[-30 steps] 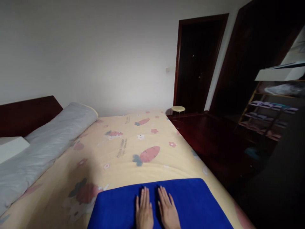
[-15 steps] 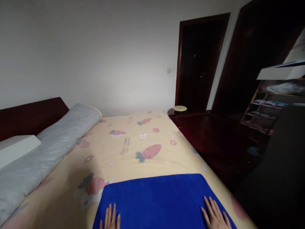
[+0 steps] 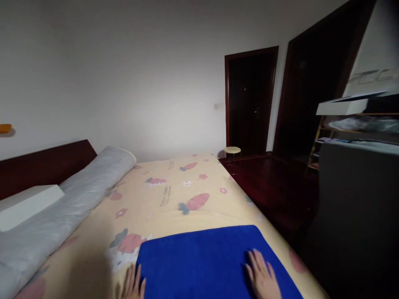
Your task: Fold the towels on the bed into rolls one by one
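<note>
- Head view: nearest us lies the blue cloth (image 3: 199, 265), spread flat on the bed, its near side running out of sight below.
- At the cloth's left edge we see the left hand (image 3: 132, 284), palm down, fingers straight and a little apart; its grip is released.
- Over the right part of the cloth is the right hand (image 3: 263, 276), also palm down with fingers spread and its grip released; a dark shadow falls on the cloth just beside it, and we cannot tell how firmly it touches.
- Around and beyond the cloth we have the yellow bedsheet (image 3: 187, 193), printed with carrots, rabbits and flowers.
- To the left of the cloth, well apart, a long grey roll (image 3: 84, 195) lies across the bed, with a white box-like thing (image 3: 31, 203) at its near part and a dark wooden headboard (image 3: 46, 166) behind.
- To the right of the cloth, past the edge of the bed, we see a dark grey block (image 3: 358, 199) and the dark reddish floor (image 3: 264, 187).
- Farther off on the cloth's right stands a rack (image 3: 317, 137) with clear plastic (image 3: 358, 123) on a shelf and a white box (image 3: 339, 109) on top.
- Far beyond the cloth, slightly right, we find a round stool (image 3: 232, 150) near a dark door (image 3: 249, 104).
- Farthest beyond the cloth is the pale wall (image 3: 140, 83), with a light switch (image 3: 216, 106) beside the door and an orange thing (image 3: 5, 128) far left.
</note>
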Tool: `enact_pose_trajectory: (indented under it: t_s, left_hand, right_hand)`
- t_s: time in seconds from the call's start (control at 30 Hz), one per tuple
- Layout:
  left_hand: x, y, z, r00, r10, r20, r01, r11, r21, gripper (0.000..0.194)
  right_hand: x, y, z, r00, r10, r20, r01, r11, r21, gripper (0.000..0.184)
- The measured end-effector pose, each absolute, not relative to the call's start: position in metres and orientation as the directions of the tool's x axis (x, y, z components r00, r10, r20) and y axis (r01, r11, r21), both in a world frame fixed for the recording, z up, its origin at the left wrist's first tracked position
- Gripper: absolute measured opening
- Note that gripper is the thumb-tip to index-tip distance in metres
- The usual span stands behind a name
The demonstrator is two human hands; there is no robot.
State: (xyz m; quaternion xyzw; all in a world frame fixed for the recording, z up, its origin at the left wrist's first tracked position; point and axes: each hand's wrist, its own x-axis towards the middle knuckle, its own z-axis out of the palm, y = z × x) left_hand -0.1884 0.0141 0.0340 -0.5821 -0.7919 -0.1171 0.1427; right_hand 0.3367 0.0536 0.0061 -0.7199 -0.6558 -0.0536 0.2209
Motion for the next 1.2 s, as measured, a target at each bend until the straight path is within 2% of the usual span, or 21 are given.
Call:
enact_pose_trajectory:
  t_s: [0.1, 0.23, 0.3, 0.4, 0.5, 0.67, 0.77, 0.9, 1.07, 1.2]
  left_hand:
    - [-0.098, 0.028, 0.049, -0.13, 0.933, 0.337, 0.991, 0.134, 0.009, 0.053]
    - [0.018, 0.031, 0.024, 0.02, 0.981, 0.195, 0.99, -0.047, 0.135, 0.053]
    - [0.042, 0.027, 0.005, 0.023, 0.997, 0.071, 0.981, -0.036, 0.19, 0.053]
    - [0.04, 0.02, -0.006, 0.069, 0.996, 0.053, 0.97, -0.08, 0.23, 0.053]
    - [0.025, 0.016, 0.001, 0.112, 0.988, 0.108, 0.959, -0.136, 0.248, 0.052]
    - [0.015, 0.007, 0.016, 0.095, 0.987, 0.13, 0.954, -0.127, 0.271, 0.051]
    - [0.004, 0.0, 0.022, 0.065, 0.99, 0.122, 0.965, -0.094, 0.245, 0.051]
    - [-0.018, -0.007, 0.031, -0.017, 0.995, 0.101, 0.985, 0.0, 0.171, 0.051]
    - [-0.051, -0.012, 0.038, -0.156, 0.986, 0.049, 0.983, 0.15, 0.107, 0.055]
    - [-0.093, -0.017, 0.03, -0.369, 0.928, 0.048, 0.927, 0.364, 0.093, 0.06]
  right_hand:
    - [0.251, 0.05, 0.024, -0.058, 0.94, 0.336, 0.93, 0.173, -0.325, 0.055]
    - [0.172, 0.042, 0.021, -0.269, 0.93, 0.25, 0.844, 0.353, -0.405, 0.052]
    - [0.164, 0.038, 0.013, -0.344, 0.914, 0.215, 0.812, 0.404, -0.422, 0.054]
    - [0.173, 0.034, 0.005, -0.375, 0.902, 0.213, 0.8, 0.431, -0.418, 0.053]
    - [0.181, 0.031, 0.007, -0.344, 0.914, 0.216, 0.816, 0.405, -0.412, 0.053]
    - [0.192, 0.024, 0.011, -0.28, 0.935, 0.218, 0.85, 0.347, -0.397, 0.052]
    - [0.209, 0.018, 0.012, -0.23, 0.945, 0.231, 0.875, 0.305, -0.377, 0.052]
    - [0.24, 0.011, 0.012, -0.158, 0.948, 0.277, 0.898, 0.255, -0.358, 0.051]
    - [0.281, 0.005, 0.01, -0.071, 0.962, 0.264, 0.935, 0.156, -0.318, 0.055]
    - [0.31, 0.003, 0.003, 0.125, 0.947, 0.295, 0.958, -0.038, -0.283, 0.061]
